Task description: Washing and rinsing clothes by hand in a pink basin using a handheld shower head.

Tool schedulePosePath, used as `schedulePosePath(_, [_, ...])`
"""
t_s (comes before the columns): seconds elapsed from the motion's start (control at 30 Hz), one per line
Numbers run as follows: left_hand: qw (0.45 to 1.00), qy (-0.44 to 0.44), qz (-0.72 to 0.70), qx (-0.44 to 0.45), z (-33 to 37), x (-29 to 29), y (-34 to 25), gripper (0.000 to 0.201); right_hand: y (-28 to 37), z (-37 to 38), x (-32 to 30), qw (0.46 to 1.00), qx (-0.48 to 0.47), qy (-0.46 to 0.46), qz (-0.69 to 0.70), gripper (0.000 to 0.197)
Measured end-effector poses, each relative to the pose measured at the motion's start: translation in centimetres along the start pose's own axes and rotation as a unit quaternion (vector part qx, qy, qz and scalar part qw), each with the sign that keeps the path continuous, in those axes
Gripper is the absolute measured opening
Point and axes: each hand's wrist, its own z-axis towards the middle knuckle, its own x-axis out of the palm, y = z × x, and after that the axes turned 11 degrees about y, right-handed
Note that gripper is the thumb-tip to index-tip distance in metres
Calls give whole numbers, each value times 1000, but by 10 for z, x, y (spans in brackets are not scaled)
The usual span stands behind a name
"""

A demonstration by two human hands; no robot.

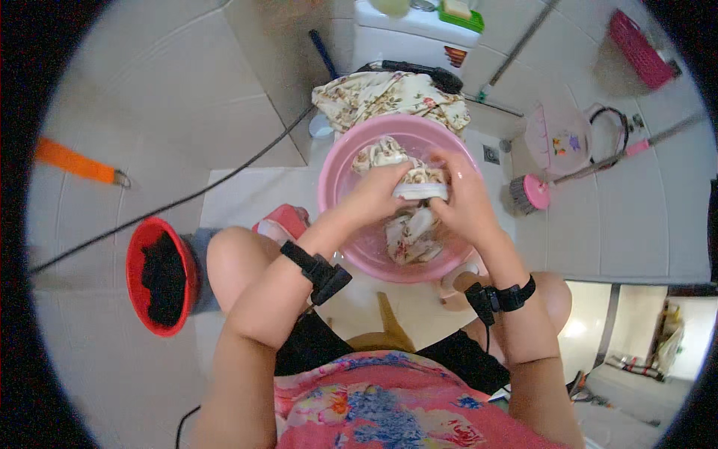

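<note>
A pink basin [327,196] stands on the floor in front of me, with water and wet flowered cloth in it. Over its middle, both of my hands grip a bunched piece of cream cloth with brown flowers [425,175]. My left hand [380,193] closes on its left side and my right hand [465,196] curls round its right side. A smooth white piece [421,191] shows at the near edge between them; I cannot tell whether it belongs to the cloth. More flowered cloth [413,236] lies in the water below my hands.
Flowered fabric [381,96] is heaped behind the basin, before a white toilet [415,41]. A red bucket [134,288] with dark cloth is at left. A black cable [194,196] crosses the left side. A pink brush [532,194] is at right.
</note>
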Motion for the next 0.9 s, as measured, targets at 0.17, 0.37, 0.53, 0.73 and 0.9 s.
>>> schedulePosePath(0.17, [992,-113,-42,29,-2,-12,-2,46,-39,-2,41,991,28,29,124,111])
schedulePosePath(0.37, [985,-157,-65,43,-9,-19,0,52,-36,7,30,976,97,27,194,85])
schedulePosePath(0.53, [964,-189,-157,102,-8,-41,-6,64,3,23,-19,951,23,-69,301,71])
schedulePosePath(0.73, [967,-130,-206,77,-19,-59,-41,85,51,31,-63,927,-51,-160,336,68])
schedulePosePath(0.9, [986,-129,-23,105,-13,-44,-21,107,61,33,-67,844,-121,-287,436,68])
